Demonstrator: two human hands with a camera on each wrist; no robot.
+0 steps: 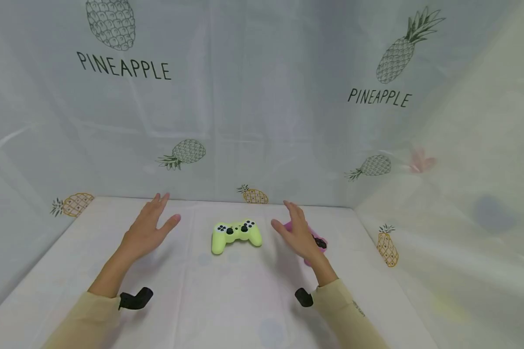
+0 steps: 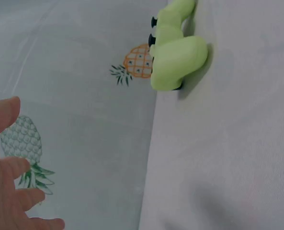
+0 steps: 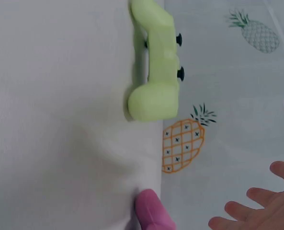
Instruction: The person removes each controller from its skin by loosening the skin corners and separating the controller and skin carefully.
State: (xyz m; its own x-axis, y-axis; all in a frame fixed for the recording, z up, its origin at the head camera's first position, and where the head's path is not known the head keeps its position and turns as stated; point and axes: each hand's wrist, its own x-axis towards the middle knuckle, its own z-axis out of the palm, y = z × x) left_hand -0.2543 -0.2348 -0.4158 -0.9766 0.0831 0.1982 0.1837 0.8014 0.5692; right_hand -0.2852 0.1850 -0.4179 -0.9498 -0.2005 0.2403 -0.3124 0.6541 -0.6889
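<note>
A light green game controller with black thumbsticks lies on the white-covered table between the two hands. My left hand hovers to its left, fingers extended and thumb spread, touching nothing. To its right, my right hand is held over a pink game controller, which it partly hides; the fingers are straight and hold nothing. The left wrist view shows the green controller apart from the left hand. In the right wrist view, the pink controller shows only one grip, apart from the right hand.
The table bears a white cloth with faint spots. Behind it hangs a pale curtain printed with pineapples, and another sheet closes off the right side. A black wrist mount sticks out from the left sleeve.
</note>
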